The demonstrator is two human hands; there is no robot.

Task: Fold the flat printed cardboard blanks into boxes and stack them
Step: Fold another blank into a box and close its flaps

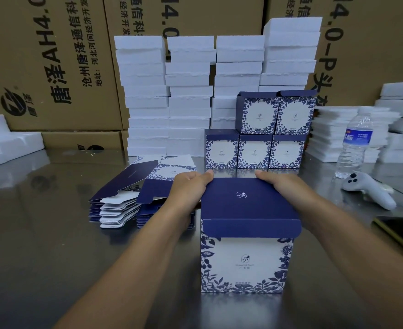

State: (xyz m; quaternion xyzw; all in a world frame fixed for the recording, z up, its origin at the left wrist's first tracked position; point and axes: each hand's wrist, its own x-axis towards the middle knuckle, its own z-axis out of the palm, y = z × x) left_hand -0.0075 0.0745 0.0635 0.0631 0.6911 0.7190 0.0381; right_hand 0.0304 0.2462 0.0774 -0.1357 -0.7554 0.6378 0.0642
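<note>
Reading "AH4.0" and "唐泽" sideways, brown corrugated cartons point(53, 67) back a wall of white foam blocks point(146, 91). On the shiny steel table point(41, 222), the box point(245, 262) stands front and centre: a glossy card cube, white face framed in blue leaves, its navy lid carrying a small white emblem. The left hand point(188, 186) and right hand point(279, 184) clasp its 2 sides, thumbs on the lid's far corners, fingers curled down out of sight. 5 finished boxes point(255, 150) sit stacked behind it; the flat blanks point(134, 193) lie to its left.
</note>
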